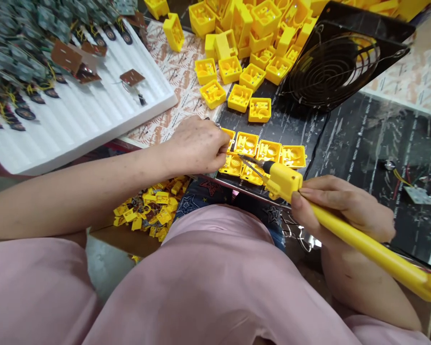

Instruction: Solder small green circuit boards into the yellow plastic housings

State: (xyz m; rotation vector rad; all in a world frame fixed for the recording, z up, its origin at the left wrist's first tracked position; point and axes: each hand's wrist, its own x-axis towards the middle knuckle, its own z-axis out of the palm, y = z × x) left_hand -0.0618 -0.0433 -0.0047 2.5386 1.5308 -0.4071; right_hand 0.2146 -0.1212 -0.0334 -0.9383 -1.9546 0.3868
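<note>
My right hand (pixel 339 206) is closed around a yellow soldering iron (pixel 362 239), its metal tip (pixel 249 160) pointing left at a row of yellow plastic housings (pixel 269 153) on a dark mat. My left hand (pixel 196 143) rests fingers curled at the left end of that row, pinching or steadying a housing (pixel 230 136); what lies under the fingertips is hidden. A thin wire runs beside the tip.
A heap of yellow housings (pixel 251 43) lies behind the row. A black fan grille (pixel 330 67) stands at the back right. A white ribbed tray (pixel 86 110) with small circuit boards and wired parts sits at the left. More yellow parts (pixel 151 211) lie below the table edge.
</note>
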